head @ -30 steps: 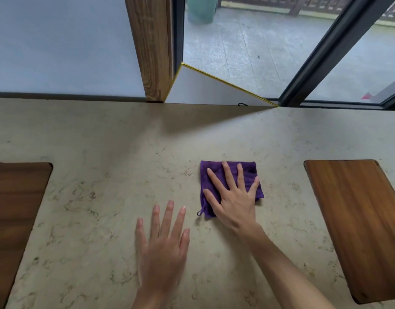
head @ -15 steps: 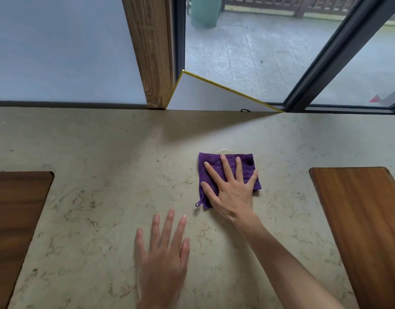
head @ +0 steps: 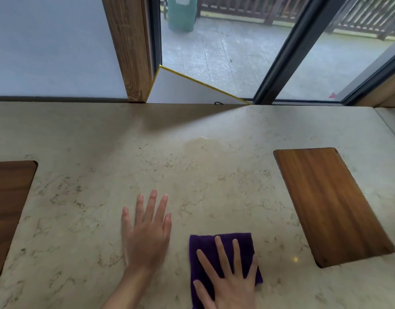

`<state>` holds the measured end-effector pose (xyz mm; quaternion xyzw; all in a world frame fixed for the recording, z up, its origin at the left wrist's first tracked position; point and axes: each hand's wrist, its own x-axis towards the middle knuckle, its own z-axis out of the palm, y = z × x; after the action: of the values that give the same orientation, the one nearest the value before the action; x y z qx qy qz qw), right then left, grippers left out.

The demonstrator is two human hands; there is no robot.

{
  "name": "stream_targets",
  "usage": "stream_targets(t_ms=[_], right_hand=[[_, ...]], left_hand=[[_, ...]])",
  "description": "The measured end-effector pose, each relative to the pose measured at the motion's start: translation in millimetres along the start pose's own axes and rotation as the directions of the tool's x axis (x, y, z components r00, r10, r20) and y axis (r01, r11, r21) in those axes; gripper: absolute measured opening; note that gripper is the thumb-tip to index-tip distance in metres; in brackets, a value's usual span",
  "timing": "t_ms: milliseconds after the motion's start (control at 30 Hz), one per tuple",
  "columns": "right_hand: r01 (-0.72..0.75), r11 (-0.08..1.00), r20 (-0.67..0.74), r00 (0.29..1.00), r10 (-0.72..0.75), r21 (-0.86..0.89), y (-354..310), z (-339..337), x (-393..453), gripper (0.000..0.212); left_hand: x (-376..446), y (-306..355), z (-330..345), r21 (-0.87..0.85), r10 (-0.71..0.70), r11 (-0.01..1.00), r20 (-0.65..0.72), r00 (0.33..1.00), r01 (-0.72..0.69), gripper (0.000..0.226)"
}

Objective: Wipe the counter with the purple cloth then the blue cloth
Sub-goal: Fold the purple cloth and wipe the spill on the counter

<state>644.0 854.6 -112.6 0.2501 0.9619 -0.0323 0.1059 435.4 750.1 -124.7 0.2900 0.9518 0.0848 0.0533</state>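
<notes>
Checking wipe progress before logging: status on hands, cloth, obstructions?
Right hand flat on folded purple cloth, near counter edge. Left hand open, flat on beige marble counter. Blue cloth not in view. Wooden board lies right, clear of cloth.

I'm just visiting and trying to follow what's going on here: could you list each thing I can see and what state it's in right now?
Purple cloth: folded, flat on the counter, pressed under the right hand.
Right hand: open, fingers spread, on the cloth.
Left hand: open, flat on bare counter, beside the cloth, not touching it.
Counter: damp-looking patch farther back.
Wooden board: lying flat at right, untouched.
Blue cloth: not in view.
</notes>
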Motion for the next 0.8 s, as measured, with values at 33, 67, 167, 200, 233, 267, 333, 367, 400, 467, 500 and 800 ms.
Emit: stream_targets(t_ms=[33,67,167,200,233,267,333,367,400,467,500,800], right_hand=[[-0.002,1.0,0.005,1.0,0.002,-0.004,1.8,-1.6,-3.7,0.071],[-0.003,1.0,0.008,1.0,0.003,-0.001,3.5,-4.6,-3.8,0.069],[-0.02,0.999,0.031,0.999,0.019,0.03,7.1,-9.9,7.4,0.066],[-0.039,0.998,0.041,0.998,0.037,0.046,9.7,-12.7,15.7,0.066],[-0.067,0.996,0.042,0.997,0.065,0.061,14.6,-16.0,27.1,0.065],[-0.097,0.992,0.029,0.995,0.095,0.08,21.6,-19.3,42.1,0.064],[-0.145,0.983,-0.02,0.989,0.148,0.112,40.5,-28.3,81.4,0.064],[-0.163,0.98,-0.043,0.985,0.168,0.116,51.5,-34.0,103.6,0.063],[-0.175,0.978,-0.056,0.982,0.182,0.117,62.7,-39.5,126.6,0.063],[-0.18,0.972,-0.045,0.981,0.188,0.15,83.4,-48.0,170.9,0.061],[-0.173,0.971,-0.033,0.983,0.181,0.166,91.3,-51.4,190.6,0.061],[-0.035,0.986,-0.056,0.997,0.045,0.163,75.4,-76.6,320.5,0.059]], left_hand=[[-0.7,0.4,-0.5,-0.007,-0.003,1.0,-0.001,1.0,0.003,0.057],[-0.9,1.1,-0.7,-0.012,-0.006,1.0,-0.004,1.0,0.006,0.057],[-0.6,1.4,0.4,-0.013,-0.002,1.0,-0.007,1.0,0.002,0.058],[-0.5,1.1,1.0,-0.01,0.0,1.0,-0.01,1.0,0.0,0.059],[-0.3,0.6,1.6,-0.007,0.0,1.0,-0.009,1.0,0.0,0.059],[-0.2,0.4,2.1,-0.004,-0.001,1.0,-0.007,1.0,0.001,0.059],[-0.3,-0.2,2.5,0.001,-0.001,1.0,-0.011,1.0,0.001,0.058],[-0.1,-0.5,3.0,0.001,0.001,1.0,-0.015,1.0,-0.001,0.057],[0.3,-0.7,3.6,0.002,0.004,1.0,-0.021,1.0,-0.003,0.057],[1.3,-0.9,4.9,0.008,0.012,1.0,-0.037,0.999,-0.012,0.057],[1.8,-0.9,5.9,0.01,0.012,1.0,-0.041,0.999,-0.012,0.057],[6.9,-1.2,16.5,0.044,0.013,0.999,-0.131,0.991,-0.008,0.059]])
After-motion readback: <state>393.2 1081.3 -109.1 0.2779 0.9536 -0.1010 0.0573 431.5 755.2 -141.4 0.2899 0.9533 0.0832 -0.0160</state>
